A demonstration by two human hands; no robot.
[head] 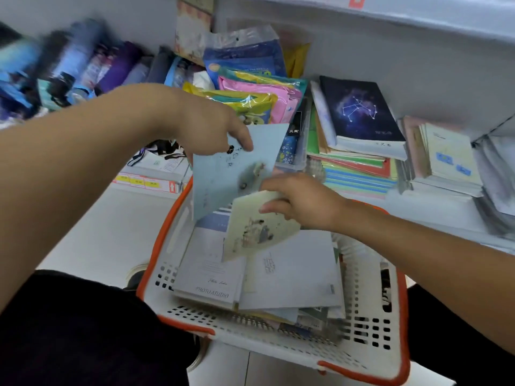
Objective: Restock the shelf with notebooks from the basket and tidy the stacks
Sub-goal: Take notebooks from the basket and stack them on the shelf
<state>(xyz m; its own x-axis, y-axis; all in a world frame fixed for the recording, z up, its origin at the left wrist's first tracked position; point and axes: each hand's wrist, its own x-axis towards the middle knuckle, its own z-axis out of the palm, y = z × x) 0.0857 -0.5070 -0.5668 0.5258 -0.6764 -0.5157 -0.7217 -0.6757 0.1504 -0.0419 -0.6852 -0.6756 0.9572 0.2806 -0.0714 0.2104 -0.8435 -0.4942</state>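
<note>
A white basket [370,330] with an orange rim sits on my lap, filled with several notebooks, one marked "PHOTO ATUDIO" [206,271]. My left hand [211,126] pinches a pale blue notebook [237,165] by its top edge, lifted and tilted above the basket. My right hand [303,201] grips a cream notebook [256,227] with a small drawing on its cover, just over the basket's contents. On the shelf behind stands a stack topped by a dark constellation notebook [359,110], with a pale stack [446,160] to its right.
Colourful plastic-wrapped packets [250,87] lean at the shelf's back centre. Rolled blue and purple items [83,68] lie blurred at the left. Price labels [147,183] run along the shelf edge [418,218]. An upper shelf [418,20] overhangs. Dark trousers fill the lower corners.
</note>
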